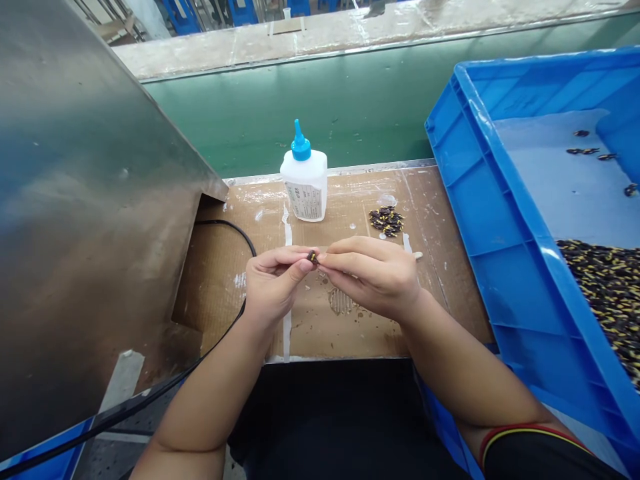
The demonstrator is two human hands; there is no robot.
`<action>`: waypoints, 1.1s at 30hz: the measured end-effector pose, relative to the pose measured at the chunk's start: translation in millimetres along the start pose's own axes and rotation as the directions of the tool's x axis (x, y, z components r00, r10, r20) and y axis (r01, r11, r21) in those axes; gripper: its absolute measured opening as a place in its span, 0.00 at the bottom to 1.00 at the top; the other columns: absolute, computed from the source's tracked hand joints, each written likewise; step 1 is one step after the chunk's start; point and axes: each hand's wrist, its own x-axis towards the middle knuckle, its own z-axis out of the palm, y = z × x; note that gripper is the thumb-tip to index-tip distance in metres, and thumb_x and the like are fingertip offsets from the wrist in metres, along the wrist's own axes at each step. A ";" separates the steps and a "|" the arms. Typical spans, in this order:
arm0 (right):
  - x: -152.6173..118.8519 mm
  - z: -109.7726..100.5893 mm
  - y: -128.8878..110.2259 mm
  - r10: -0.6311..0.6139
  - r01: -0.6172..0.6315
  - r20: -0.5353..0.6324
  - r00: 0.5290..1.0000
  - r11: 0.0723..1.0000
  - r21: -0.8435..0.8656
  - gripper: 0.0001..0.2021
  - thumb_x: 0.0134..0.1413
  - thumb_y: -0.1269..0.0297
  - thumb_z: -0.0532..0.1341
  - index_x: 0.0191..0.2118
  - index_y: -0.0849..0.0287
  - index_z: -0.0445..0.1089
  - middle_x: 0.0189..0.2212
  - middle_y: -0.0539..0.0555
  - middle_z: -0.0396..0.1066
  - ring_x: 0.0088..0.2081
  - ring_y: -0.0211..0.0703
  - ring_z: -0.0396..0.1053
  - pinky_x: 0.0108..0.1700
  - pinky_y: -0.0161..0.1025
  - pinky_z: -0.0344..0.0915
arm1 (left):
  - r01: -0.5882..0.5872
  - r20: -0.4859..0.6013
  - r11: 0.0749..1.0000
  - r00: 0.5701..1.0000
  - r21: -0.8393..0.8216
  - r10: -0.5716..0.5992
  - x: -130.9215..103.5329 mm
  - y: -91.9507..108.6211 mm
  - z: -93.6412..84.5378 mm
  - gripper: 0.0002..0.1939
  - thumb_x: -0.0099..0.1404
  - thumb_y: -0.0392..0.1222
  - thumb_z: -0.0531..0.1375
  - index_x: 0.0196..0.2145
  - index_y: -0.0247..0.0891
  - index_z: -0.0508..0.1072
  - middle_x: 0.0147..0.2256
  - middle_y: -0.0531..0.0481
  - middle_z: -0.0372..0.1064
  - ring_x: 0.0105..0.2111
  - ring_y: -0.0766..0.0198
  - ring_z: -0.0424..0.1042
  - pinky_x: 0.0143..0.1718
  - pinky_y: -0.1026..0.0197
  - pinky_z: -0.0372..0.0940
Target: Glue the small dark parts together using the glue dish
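Note:
Between the thumb and forefinger of my left hand (pixel 277 277) is a small black-and-yellow piece (pixel 313 257), too small to make out its kind. The fingertips of my right hand (pixel 375 272) are pinched together against its right side; whether they hold the same piece or another tiny part is hidden. Just beyond my hands stands a white squeeze bottle (pixel 306 190) with a blue nozzle cap, upright. A little heap of similar dark-and-yellow pieces (pixel 387 221) lies on the cardboard past my right hand.
A large blue crate (pixel 480 193) on the right holds many such pieces (pixel 605 293) on a pale sheet. At left rises a metal housing (pixel 95 200), with a black cable (pixel 235 230) curving beside it. Cardboard (pixel 350 340) covers the worktop; a green belt (pixel 300 100) runs behind.

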 end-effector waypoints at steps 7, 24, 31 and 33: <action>-1.2 -0.5 2.4 0.022 -0.022 -0.010 1.000 0.999 0.031 0.05 0.71 0.74 0.67 0.46 0.57 0.78 0.42 0.55 0.83 0.43 0.43 0.83 0.46 0.38 0.84 | -0.057 0.041 0.996 0.998 0.066 0.055 -2.7 -5.5 -8.1 0.04 0.63 0.40 0.77 0.36 0.45 0.87 0.42 0.44 0.85 0.43 0.55 0.86 0.48 0.54 0.83; -4.1 5.2 0.3 0.046 -0.044 -0.047 0.998 0.998 0.048 0.06 0.69 0.74 0.69 0.47 0.58 0.79 0.42 0.56 0.83 0.43 0.42 0.84 0.47 0.38 0.85 | -0.113 0.093 0.990 0.990 0.083 0.106 -2.5 -5.3 -12.2 0.07 0.66 0.34 0.74 0.38 0.47 0.87 0.43 0.48 0.83 0.44 0.62 0.84 0.49 0.61 0.80; -5.0 12.4 -5.6 0.073 -0.076 -0.086 0.994 0.997 -0.026 0.05 0.70 0.74 0.68 0.47 0.57 0.79 0.42 0.56 0.84 0.42 0.44 0.84 0.47 0.39 0.85 | -0.339 0.071 0.897 0.940 0.285 0.333 -5.9 -4.4 -5.7 0.11 0.67 0.30 0.72 0.42 0.46 0.87 0.44 0.49 0.84 0.44 0.61 0.85 0.50 0.60 0.81; -5.0 15.1 -7.8 0.086 -0.090 -0.108 0.990 0.995 -0.038 0.04 0.70 0.73 0.69 0.47 0.58 0.79 0.42 0.55 0.83 0.41 0.43 0.83 0.46 0.39 0.85 | -0.409 0.066 0.837 0.908 0.364 0.414 -7.3 -2.8 -1.5 0.14 0.68 0.29 0.71 0.45 0.47 0.87 0.45 0.49 0.85 0.44 0.61 0.85 0.50 0.60 0.81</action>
